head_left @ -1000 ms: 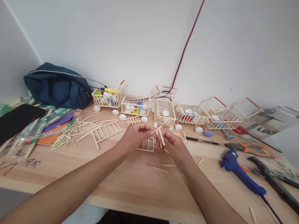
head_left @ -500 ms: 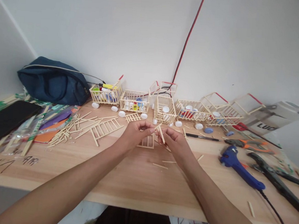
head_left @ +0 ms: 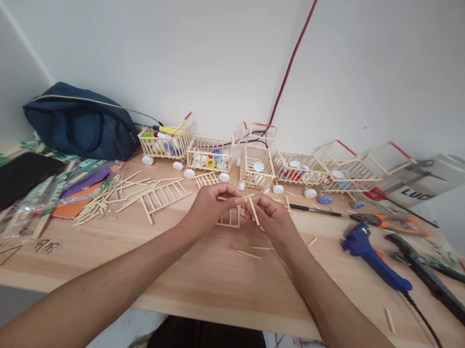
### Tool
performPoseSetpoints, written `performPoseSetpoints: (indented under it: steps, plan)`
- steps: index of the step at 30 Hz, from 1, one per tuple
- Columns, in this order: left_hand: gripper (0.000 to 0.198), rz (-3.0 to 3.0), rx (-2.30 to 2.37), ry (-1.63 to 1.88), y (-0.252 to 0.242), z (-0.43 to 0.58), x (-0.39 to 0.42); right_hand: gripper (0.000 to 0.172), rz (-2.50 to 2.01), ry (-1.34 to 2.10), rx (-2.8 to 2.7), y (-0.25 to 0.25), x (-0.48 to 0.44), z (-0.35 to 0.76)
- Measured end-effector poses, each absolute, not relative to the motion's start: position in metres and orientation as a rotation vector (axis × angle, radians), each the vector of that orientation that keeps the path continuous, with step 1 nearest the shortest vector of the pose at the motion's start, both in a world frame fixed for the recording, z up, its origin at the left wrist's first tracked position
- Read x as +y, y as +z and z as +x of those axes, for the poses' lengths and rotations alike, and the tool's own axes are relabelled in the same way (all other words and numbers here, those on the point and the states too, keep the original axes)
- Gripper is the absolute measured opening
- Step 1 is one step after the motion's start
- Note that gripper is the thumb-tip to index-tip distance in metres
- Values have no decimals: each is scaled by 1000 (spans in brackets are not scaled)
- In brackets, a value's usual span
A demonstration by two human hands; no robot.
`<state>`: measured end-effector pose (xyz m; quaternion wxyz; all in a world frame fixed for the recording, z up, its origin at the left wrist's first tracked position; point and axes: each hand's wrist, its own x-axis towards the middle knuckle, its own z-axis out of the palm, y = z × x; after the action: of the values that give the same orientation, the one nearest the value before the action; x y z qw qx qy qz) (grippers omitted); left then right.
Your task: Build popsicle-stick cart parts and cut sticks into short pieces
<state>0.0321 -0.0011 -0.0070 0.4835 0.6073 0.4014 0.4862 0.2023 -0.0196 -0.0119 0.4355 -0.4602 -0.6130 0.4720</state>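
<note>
My left hand (head_left: 215, 204) and my right hand (head_left: 268, 213) meet over the middle of the table, each closed in a pinch on short wooden sticks. One pale stick (head_left: 254, 210) slants down by the right fingertips; the end of another shows at the left thumb, and the two appear to touch. Beneath my hands lies a small wooden stick frame (head_left: 233, 219), partly hidden by the left hand. A ladder-like stick frame (head_left: 165, 198) rests to the left, and a smaller stick grid (head_left: 207, 179) sits behind the left hand. Loose sticks (head_left: 249, 254) lie nearer me.
Several miniature stick shopping carts (head_left: 257, 168) with bottle-cap wheels line the wall. A blue glue gun (head_left: 374, 260), orange-handled pliers (head_left: 389, 223) and a black pen (head_left: 316, 210) are on the right. At left are a blue bag (head_left: 81, 122), a black phone (head_left: 12, 183) and a stick pile (head_left: 99, 204).
Both hands keep their pinch near the same spot, and the slanting stick has shifted slightly. The whole view has tilted a little.
</note>
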Motion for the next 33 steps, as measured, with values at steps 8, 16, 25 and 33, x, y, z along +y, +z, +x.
performPoseSetpoints:
  steps: [8,16,25,33]
  plan:
    - [8,1463,954,1232,-7,34,-4,37,-1133,1171,-1525,-13,-19,203]
    - [5,1716,1015,1387,-1,33,-11,38,-1118,1120,-1533,-10,-20,203]
    - [8,1818,862,1487,-4,31,-11,34,-1038,1019,-1615,-4,-22,204]
    - [8,1909,818,1572,-4,31,-11,22,-989,954,-1635,-3,-24,206]
